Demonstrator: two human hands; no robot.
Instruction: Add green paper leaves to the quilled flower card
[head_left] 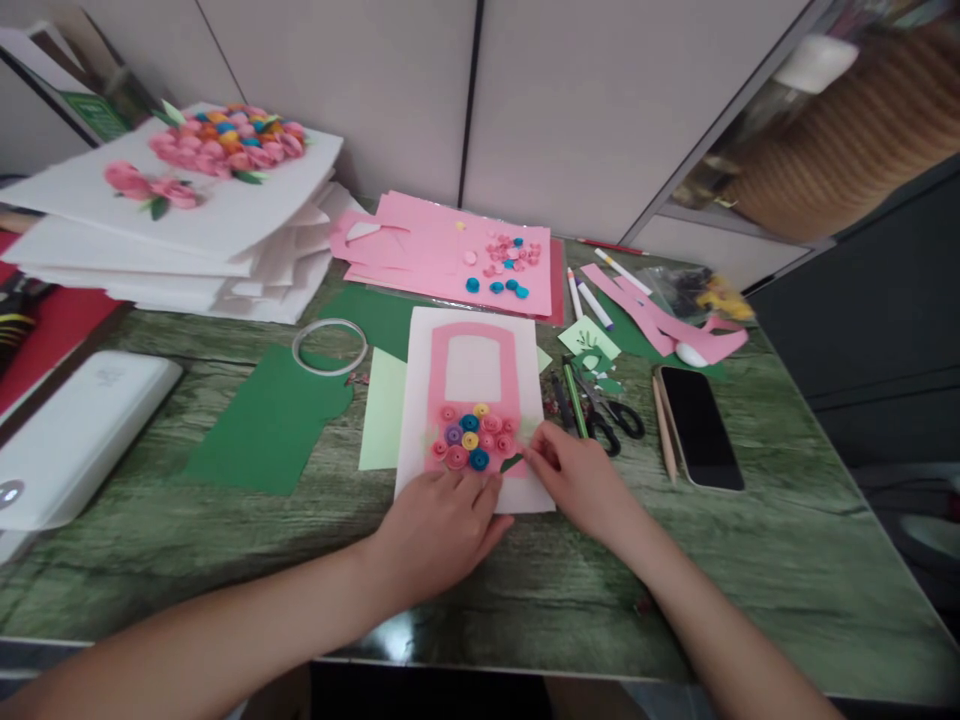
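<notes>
On the streaky green counter (795, 590), a white card (414, 400) lay in front of the person, bearing a pink handled basket shape (439, 365) with rolled paper flowers (472, 438) in pink, blue, yellow and purple clustered across its lower part. The left hand (442, 520) rested palm down over the card's bottom edge, fingers loosely extended, their tips just below the blooms. The right hand (581, 480) reached in from the other side, thumb and forefinger brought close together beside a dark green leaf (511, 462) at the cluster's lower right; from where I stood, I couldn't tell whether they gripped it. Black-handled scissors (624, 418) and a green pen (576, 400) lay near that hand, a phone (703, 425) farther right. Behind the card were pink sheets (420, 255) scattered with small paper coils (512, 258).
</notes>
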